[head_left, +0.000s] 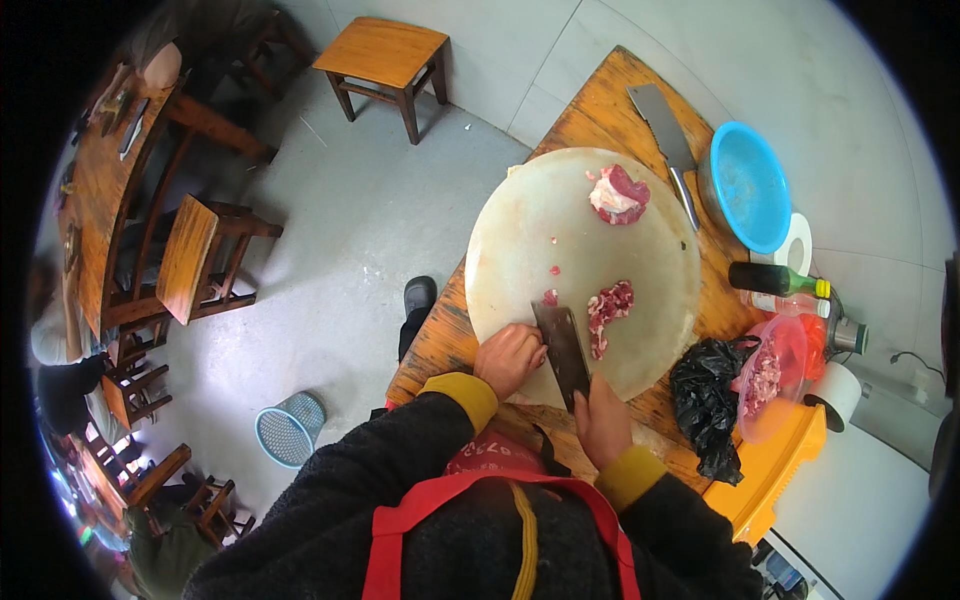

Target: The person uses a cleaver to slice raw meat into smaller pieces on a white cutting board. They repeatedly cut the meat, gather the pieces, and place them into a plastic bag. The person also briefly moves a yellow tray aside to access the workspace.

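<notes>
My right hand [602,424] grips the handle of a cleaver [564,349], its broad blade over the near part of a round cutting board [525,225]. My left hand [511,358] rests curled on the board at the blade's left side; what lies under its fingers is hidden. A small bit of raw meat [550,298] shows at the blade's far end. Right of the blade lies a strip of cut raw meat [611,307]. A larger piece of red meat with pale fat [619,196] sits near the board's far edge.
On the wooden table [581,97] are a second cleaver [664,127], a blue basin [748,187], bottles [776,280], a black plastic bag [709,397] and a pink bowl of cut meat [765,382]. A stool [382,52] and a mesh bin [289,431] stand on the floor. People sit at tables far left.
</notes>
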Demonstrator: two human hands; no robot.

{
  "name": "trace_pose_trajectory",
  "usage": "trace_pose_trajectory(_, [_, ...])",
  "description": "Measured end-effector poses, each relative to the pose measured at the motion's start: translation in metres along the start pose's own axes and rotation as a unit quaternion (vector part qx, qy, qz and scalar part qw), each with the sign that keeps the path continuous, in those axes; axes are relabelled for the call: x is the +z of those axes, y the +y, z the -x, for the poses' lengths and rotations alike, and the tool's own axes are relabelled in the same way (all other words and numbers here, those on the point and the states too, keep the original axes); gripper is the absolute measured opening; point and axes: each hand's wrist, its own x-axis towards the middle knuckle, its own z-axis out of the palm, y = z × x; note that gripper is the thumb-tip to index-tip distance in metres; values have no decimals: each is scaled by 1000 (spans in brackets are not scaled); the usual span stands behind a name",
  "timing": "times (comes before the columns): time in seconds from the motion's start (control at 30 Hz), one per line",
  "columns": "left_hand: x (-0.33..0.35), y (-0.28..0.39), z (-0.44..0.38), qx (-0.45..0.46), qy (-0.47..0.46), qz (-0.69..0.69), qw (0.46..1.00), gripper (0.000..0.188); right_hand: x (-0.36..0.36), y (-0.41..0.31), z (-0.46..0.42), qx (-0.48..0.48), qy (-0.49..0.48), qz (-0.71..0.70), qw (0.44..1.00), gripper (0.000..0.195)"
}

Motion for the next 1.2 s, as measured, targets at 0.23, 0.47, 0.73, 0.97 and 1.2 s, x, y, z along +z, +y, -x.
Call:
trace_pose_trajectory(0.23, [-5, 4, -2, 29, -14, 24, 999, 18, 17, -47, -138, -37, 79, 32, 996, 21])
trace_pose_trajectory(0.47, [-41, 16, 2, 3, -26, -6, 1000, 18, -16, -31, -54, -79, 110, 25, 991, 19])
trace_pose_trajectory(0.73, [-11, 18, 8, -58, -1, -1, 998, 16, -13, -10, 20, 10, -12, 73, 997, 17])
trace_pose_trajectory(0.97, [-2, 13, 11, -49, 15, 24, 998, 16, 21, -28, -78, -46, 46, 38, 997, 18])
trace_pose_trajectory(1.2, [1, 11, 13, -70, 29, 40, 996, 14, -8, -17, -46, -67, 10, 50, 996, 20])
